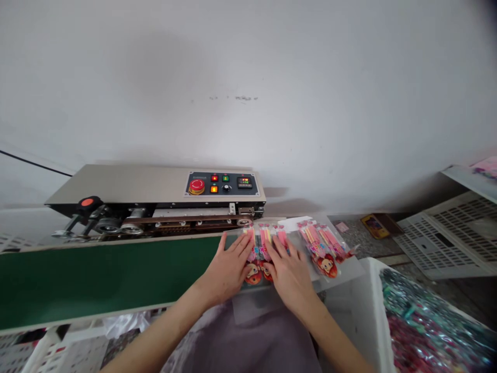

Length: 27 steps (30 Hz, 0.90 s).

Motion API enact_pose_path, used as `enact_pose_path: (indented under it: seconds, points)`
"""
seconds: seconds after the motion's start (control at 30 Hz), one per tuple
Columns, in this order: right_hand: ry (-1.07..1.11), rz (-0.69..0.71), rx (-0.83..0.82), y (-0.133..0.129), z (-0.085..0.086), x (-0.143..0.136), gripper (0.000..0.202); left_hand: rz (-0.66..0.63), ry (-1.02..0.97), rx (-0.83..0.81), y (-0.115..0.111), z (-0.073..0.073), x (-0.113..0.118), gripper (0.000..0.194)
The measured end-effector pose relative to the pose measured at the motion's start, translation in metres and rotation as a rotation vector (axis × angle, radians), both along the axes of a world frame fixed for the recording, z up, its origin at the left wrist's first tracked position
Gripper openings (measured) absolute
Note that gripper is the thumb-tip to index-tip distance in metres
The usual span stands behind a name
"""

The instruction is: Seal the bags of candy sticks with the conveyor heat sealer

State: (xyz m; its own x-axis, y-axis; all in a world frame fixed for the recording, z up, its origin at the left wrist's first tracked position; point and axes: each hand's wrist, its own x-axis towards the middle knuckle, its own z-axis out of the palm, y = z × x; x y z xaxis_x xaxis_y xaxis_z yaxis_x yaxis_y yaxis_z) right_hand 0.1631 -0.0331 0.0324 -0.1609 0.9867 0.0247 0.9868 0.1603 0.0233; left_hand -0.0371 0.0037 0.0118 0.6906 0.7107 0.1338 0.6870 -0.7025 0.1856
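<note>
My left hand (229,268) lies nearly flat on a small clear packet (253,275) of pink and yellow sticks with a cartoon face at its near end. Beside it, my right hand (293,274) rests with fingers spread over similar packets, partly hiding them. The upper ends of these packets lie close to the intake end of a band sealing machine (155,185). More such packets (326,265) overlap to the right of my right hand, on a translucent plate (351,272). My fingers cover parts of the packets under them.
A green conveyor belt (97,280) runs left along the machine's front. Its panel has a red emergency button (196,185) and a lit display (244,181). At right stand a white foam box (373,305) of shiny wrapped items and a plastic crate (446,243).
</note>
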Motion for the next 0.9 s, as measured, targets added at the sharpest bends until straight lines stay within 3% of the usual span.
enact_pose_path:
  seconds: [0.17, 0.33, 0.47, 0.53, 0.63, 0.77, 0.9]
  points:
    - [0.019, -0.003, -0.008, 0.000, 0.001, -0.010, 0.048, 0.038, 0.029, 0.028, -0.002, -0.001, -0.015, 0.054]
    - [0.094, -0.013, -0.042, 0.004, 0.013, -0.014, 0.043, 0.251, -0.001, 0.079, -0.003, 0.015, -0.024, 0.051]
    - [0.135, -0.032, -0.044, 0.006, 0.018, 0.001, 0.042, 0.099, -0.011, 0.016, -0.002, 0.016, 0.007, 0.049]
    - [0.092, -0.037, -0.061, 0.004, 0.016, 0.010, 0.042, 0.022, -0.005, 0.006, -0.001, 0.008, 0.025, 0.051]
    - [0.019, -0.044, -0.077, 0.000, 0.008, 0.018, 0.047, 0.005, -0.010, 0.017, -0.002, -0.009, 0.038, 0.056]
    - [0.032, -0.043, -0.054, -0.002, 0.000, 0.018, 0.047, 0.042, -0.006, 0.022, -0.005, -0.016, 0.027, 0.059]
    - [0.102, 0.031, -0.022, 0.002, -0.003, 0.002, 0.048, 0.075, 0.041, 0.023, -0.008, -0.005, 0.000, 0.058]
